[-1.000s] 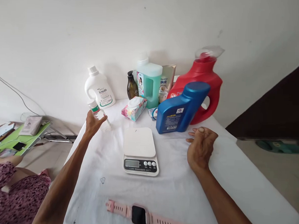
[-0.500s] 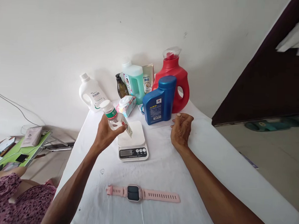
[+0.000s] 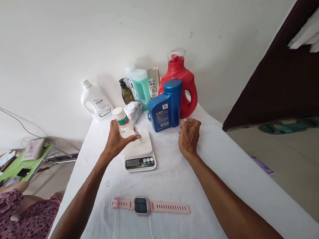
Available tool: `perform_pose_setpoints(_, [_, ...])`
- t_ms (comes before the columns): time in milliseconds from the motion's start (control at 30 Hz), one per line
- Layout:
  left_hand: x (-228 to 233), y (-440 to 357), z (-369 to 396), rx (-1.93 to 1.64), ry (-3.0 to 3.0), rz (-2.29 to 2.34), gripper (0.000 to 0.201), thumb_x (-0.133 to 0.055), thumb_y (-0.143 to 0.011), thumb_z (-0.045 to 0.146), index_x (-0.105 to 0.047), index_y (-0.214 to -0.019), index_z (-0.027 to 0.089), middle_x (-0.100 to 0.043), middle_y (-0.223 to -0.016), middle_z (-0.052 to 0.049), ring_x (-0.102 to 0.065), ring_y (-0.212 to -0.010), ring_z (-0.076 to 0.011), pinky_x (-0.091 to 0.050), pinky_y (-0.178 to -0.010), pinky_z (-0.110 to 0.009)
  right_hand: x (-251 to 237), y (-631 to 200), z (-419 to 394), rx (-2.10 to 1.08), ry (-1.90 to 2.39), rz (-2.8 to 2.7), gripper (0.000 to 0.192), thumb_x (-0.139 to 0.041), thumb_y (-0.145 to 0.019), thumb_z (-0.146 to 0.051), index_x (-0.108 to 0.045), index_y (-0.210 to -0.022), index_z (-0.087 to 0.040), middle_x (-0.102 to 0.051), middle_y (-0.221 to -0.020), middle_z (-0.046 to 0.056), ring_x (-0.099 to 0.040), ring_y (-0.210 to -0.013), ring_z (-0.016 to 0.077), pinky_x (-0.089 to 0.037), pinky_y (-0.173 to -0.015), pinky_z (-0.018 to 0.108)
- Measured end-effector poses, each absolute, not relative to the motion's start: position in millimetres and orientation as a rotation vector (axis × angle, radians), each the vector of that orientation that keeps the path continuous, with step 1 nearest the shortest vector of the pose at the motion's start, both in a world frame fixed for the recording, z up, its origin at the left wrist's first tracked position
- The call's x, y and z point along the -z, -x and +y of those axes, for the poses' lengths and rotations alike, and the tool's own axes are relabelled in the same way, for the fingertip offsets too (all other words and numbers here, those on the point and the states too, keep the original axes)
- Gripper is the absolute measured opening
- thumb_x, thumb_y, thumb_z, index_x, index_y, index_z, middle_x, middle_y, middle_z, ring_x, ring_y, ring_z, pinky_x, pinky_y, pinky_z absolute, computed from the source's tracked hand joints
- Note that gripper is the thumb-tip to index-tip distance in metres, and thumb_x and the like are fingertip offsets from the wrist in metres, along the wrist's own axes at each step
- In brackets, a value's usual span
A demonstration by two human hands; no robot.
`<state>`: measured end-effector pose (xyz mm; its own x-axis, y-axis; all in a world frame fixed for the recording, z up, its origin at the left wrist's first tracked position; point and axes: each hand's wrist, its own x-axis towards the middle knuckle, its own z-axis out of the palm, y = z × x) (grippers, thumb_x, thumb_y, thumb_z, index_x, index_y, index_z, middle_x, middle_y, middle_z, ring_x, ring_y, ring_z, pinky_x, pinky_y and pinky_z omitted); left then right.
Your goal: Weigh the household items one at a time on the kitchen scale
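My left hand (image 3: 117,140) is wrapped round a clear plastic bottle (image 3: 130,128) with a white cap and a green label band. The bottle stands nearly upright, leaning a little, over the white plate of a kitchen scale (image 3: 140,163); whether its base touches the plate I cannot tell. My right hand (image 3: 189,135) rests on the tablecloth with loosely curled fingers, and I see nothing in it. Just left of its fingertips is a blue bottle (image 3: 164,111). Nearer to me, a pink-strapped smartwatch (image 3: 141,205) lies flat.
By the wall stand a red jug (image 3: 179,74), a green bottle (image 3: 140,83), a dark bottle (image 3: 126,93), a beige tube (image 3: 153,80) and a white jug (image 3: 96,102). A tissue pack (image 3: 133,109) lies before them. At left, a seated person (image 3: 25,212) is beside a green table (image 3: 33,168).
My left hand has lowered the bottle toward the scale plate and turned it more upright. My right hand stays beside the blue bottle. The view has shifted slightly.
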<state>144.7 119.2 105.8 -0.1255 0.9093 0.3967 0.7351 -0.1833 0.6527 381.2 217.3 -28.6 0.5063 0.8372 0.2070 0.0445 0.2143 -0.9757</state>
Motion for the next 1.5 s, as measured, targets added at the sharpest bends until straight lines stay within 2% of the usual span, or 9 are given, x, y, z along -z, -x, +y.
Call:
perform_pose_setpoints(67, [-100.7,-133.2,116.4,-1.25,-1.848,1.768,0.076,-0.089,-0.069,0.064,-0.062,-0.128,0.026,-0.057,-0.135,-0.012,-0.06,-0.126,-0.0335,-0.053,-0.104,-0.05,28.1,-380.8,217.0,-0.672,1.251,-0.897,0.05,-0.045,-0.098,-0.075,-0.049,-0.109,-0.026,-0.063,-0.11,0.009,-0.062,-0.106,0.0273,-0.053,-0.088,0.047])
perform_pose_setpoints(133, [-89.2,-117.1,115.1,-1.349,-1.686,1.656,0.07,-0.068,-0.084,0.077,-0.06,-0.132,0.026,-0.055,-0.144,-0.014,-0.063,-0.125,-0.031,-0.055,-0.103,-0.049,26.9,-380.8,216.0,-0.67,1.262,-0.907,0.05,-0.044,-0.098,-0.075,-0.049,-0.108,-0.026,-0.064,-0.109,0.009,-0.062,-0.106,0.028,-0.052,-0.088,0.049])
perform_pose_setpoints(200, [-71.1,-99.6,115.6,-1.462,-1.451,1.612,0.071,-0.048,-0.093,0.082,-0.061,-0.132,0.025,-0.058,-0.143,-0.016,-0.068,-0.119,-0.0284,-0.058,-0.099,-0.046,25.2,-381.2,214.2,-0.667,1.28,-0.923,0.05,-0.042,-0.098,-0.075,-0.048,-0.107,-0.026,-0.064,-0.108,0.01,-0.063,-0.104,0.0292,-0.053,-0.088,0.051])
perform_pose_setpoints(233, [-60.2,-91.4,116.3,-1.51,-1.322,1.624,0.073,-0.044,-0.093,0.084,-0.061,-0.129,0.023,-0.061,-0.138,-0.017,-0.07,-0.114,-0.0273,-0.059,-0.095,-0.044,24.3,-381.5,213.3,-0.668,1.292,-0.933,0.05,-0.042,-0.098,-0.075,-0.048,-0.107,-0.026,-0.064,-0.108,0.01,-0.063,-0.103,0.0296,-0.053,-0.088,0.052])
perform_pose_setpoints(367, [-17.3,-68.5,117.7,-1.62,-1.024,1.726,0.072,-0.056,-0.087,0.084,-0.063,-0.114,0.018,-0.067,-0.11,-0.012,-0.072,-0.088,-0.0214,-0.061,-0.082,-0.039,21.3,-382.6,210.2,-0.682,1.327,-0.965,0.049,-0.04,-0.099,-0.074,-0.047,-0.107,-0.026,-0.065,-0.106,0.01,-0.067,-0.094,0.0292,-0.054,-0.085,0.052])
perform_pose_setpoints(500, [2.9,-61.0,116.5,-1.61,-1.127,1.729,0.061,-0.059,-0.091,0.077,-0.066,-0.107,0.019,-0.068,-0.096,-0.008,-0.071,-0.08,-0.0188,-0.061,-0.078,-0.036,19.0,-382.6,209.1,-0.7,1.326,-0.974,0.055,-0.04,-0.096,-0.079,-0.048,-0.106,-0.026,-0.067,-0.105,0.011,-0.068,-0.088,0.0285,-0.055,-0.074,0.047])
perform_pose_setpoints(867, [3.7,-59.1,117.0,-1.469,-1.299,1.813,0.052,-0.057,-0.096,0.068,-0.069,-0.1,0.017,-0.072,-0.092,-0.008,-0.07,-0.075,-0.0181,-0.058,-0.076,-0.035,18.4,-383.0,206.1,-0.71,1.322,-1.012,0.056,-0.043,-0.096,-0.08,-0.052,-0.104,-0.025,-0.071,-0.1,0.009,-0.069,-0.076,0.0241,-0.054,-0.064,0.041])
perform_pose_setpoints(1133, [3.6,-59.5,117.9,-1.424,-1.327,1.859,0.043,-0.066,-0.089,0.061,-0.069,-0.097,0.019,-0.074,-0.089,-0.007,-0.071,-0.076,-0.0197,-0.059,-0.074,-0.035,18.9,-383.4,206.6,-0.739,1.319,-1.022,0.054,-0.042,-0.096,-0.079,-0.053,-0.099,-0.026,-0.07,-0.092,0.008,-0.068,-0.069,0.0232,-0.052,-0.061,0.039])
perform_pose_setpoints(1500, [1.8,-61.0,117.6,-1.412,-1.341,1.855,0.039,-0.068,-0.086,0.055,-0.07,-0.099,0.018,-0.073,-0.088,-0.007,-0.07,-0.077,-0.0198,-0.058,-0.074,-0.035,17.9,-382.8,206.2,-0.761,1.309,-1.014,0.064,-0.038,-0.093,-0.086,-0.056,-0.097,-0.025,-0.069,-0.085,0.005,-0.066,-0.063,0.0207,-0.05,-0.058,0.036])
